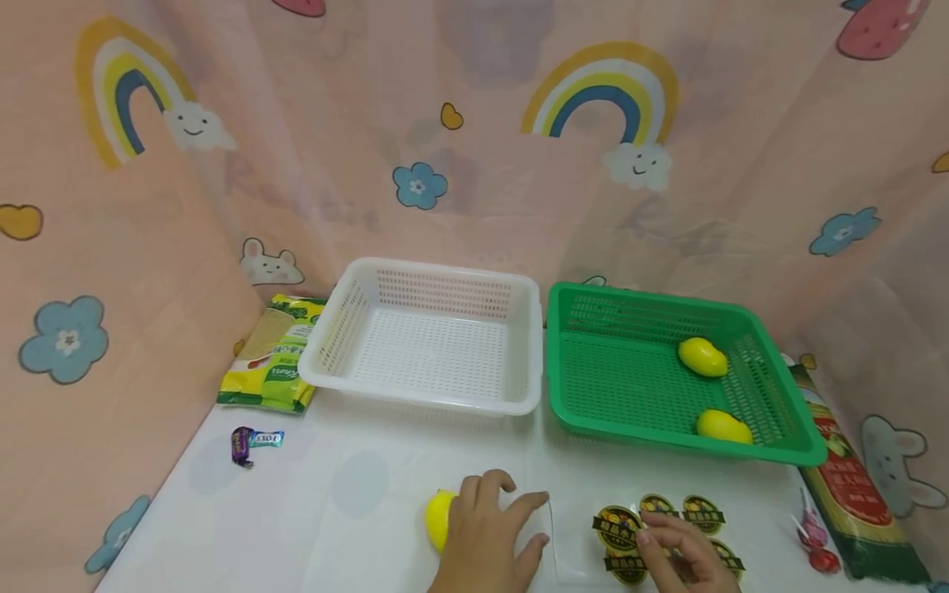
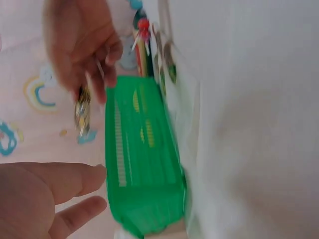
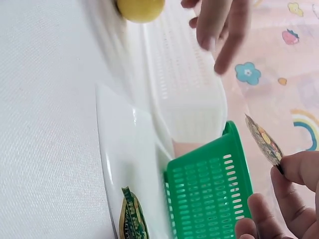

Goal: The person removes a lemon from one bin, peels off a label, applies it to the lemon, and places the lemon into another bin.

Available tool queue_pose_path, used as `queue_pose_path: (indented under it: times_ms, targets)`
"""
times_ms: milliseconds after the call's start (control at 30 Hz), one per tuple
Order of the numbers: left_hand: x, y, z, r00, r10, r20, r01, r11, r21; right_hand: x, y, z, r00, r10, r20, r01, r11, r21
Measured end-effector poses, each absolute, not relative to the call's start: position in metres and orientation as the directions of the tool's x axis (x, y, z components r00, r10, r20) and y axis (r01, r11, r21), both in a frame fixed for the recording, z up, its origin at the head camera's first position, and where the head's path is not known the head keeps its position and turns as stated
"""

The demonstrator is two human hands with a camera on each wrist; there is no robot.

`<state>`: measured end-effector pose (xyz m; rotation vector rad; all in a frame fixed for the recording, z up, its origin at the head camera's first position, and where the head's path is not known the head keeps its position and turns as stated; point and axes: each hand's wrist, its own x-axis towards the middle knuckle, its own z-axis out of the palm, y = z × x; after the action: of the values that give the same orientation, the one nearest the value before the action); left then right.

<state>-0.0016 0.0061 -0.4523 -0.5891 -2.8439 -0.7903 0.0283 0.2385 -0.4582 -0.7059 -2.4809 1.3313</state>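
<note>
My left hand (image 1: 511, 511) lies with relaxed, spread fingers on the white table, against a yellow lemon-shaped fruit (image 1: 439, 519), fingertips at the edge of a clear backing sheet (image 1: 571, 535). The fruit (image 3: 140, 7) and those loose fingers (image 3: 219, 30) also show in the right wrist view. My right hand (image 1: 652, 539) pinches a round black-and-gold sticker (image 3: 264, 139) lifted off the sheet; that sticker (image 2: 82, 112) hangs from its fingers in the left wrist view. Several more stickers (image 1: 703, 512) stay on the sheet. Two yellow fruits (image 1: 703, 357) (image 1: 722, 427) lie in the green basket (image 1: 593, 412).
A white basket (image 1: 326, 362) stands left of the green one. A green-yellow packet (image 1: 274, 362) and a wrapped candy (image 1: 252, 441) lie at the left. A long red-green packet (image 1: 853, 486) and a lollipop (image 1: 819, 556) lie at the right. Pink curtain walls enclose the table.
</note>
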Motion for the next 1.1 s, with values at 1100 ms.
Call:
queue_pose_path:
  times_ms: [1100]
  targets:
    - [-0.007,-0.07,-0.471,-0.977,0.196,-0.085,-0.004,0.381,0.925,0.027,0.236,-0.452,-0.867,0.473,-0.156,0.338,0.33,-0.882]
